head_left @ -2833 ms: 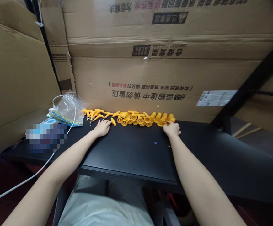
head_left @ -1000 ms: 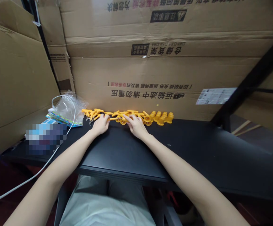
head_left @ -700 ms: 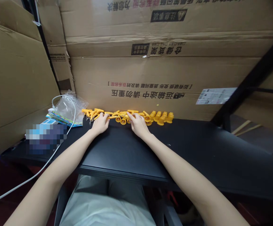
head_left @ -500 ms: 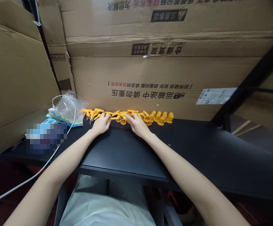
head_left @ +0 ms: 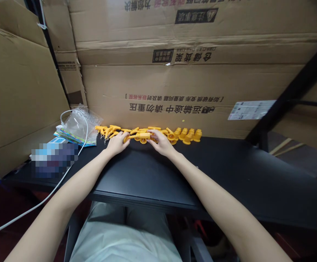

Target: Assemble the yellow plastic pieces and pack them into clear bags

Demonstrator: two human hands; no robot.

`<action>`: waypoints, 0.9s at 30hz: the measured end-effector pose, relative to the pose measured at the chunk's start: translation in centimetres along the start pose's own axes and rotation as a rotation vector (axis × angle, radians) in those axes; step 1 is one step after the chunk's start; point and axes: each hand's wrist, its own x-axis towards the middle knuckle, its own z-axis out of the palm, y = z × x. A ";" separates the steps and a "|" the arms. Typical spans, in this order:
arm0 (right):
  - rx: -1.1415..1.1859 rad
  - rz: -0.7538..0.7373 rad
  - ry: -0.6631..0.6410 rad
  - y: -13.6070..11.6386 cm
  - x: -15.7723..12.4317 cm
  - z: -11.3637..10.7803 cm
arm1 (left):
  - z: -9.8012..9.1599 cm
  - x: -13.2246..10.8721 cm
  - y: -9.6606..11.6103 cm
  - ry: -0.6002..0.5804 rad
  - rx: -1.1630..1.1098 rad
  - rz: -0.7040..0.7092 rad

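Now the right hand clasps a yellow cup, formerly more covered; the left hand pinches a handle.

A yellow handle is held by the left hand, its stem pointed at a yellow cup gripped by the right hand. More yellow cups are lined up on the black table, backed by cardboard.
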 end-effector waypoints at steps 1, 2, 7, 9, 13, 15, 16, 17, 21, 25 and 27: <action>0.054 0.069 0.006 -0.2 0.1 -0.1 | -0.3 0.0 0.0 0.018 -0.003 0.012; 0.109 0.142 0.011 -0.5 0.2 -0.3 | -0.7 0.0 0.0 0.035 -0.006 0.028; 0.410 0.475 -0.040 -2.8 1.3 -0.8 | -2.8 0.4 0.8 0.099 -0.027 0.035; 0.443 0.594 -0.033 -3.7 2.0 -0.8 | -3.3 0.6 1.2 0.087 -0.036 -0.036; 0.378 0.756 -0.007 -4.2 3.0 -0.2 | -2.7 0.9 1.6 0.009 -0.055 -0.172; 0.347 0.799 -0.047 -3.7 2.9 0.2 | -2.1 0.8 1.4 -0.005 -0.058 -0.198; 0.341 0.808 -0.073 -3.3 2.7 0.3 | -1.8 0.6 1.3 -0.008 -0.058 -0.201; 0.340 0.802 -0.099 -2.9 2.5 0.4 | -1.6 0.5 1.2 -0.011 -0.058 -0.199; 0.383 0.580 -0.167 -1.9 1.2 0.1 | -1.3 -0.2 1.0 0.006 -0.070 -0.176; 0.413 0.484 -0.171 -2.1 0.7 -0.3 | -1.4 -0.6 1.2 0.068 -0.082 -0.153; 0.426 0.539 -0.184 -2.5 0.7 -0.2 | -1.4 -0.7 1.1 0.087 -0.089 -0.130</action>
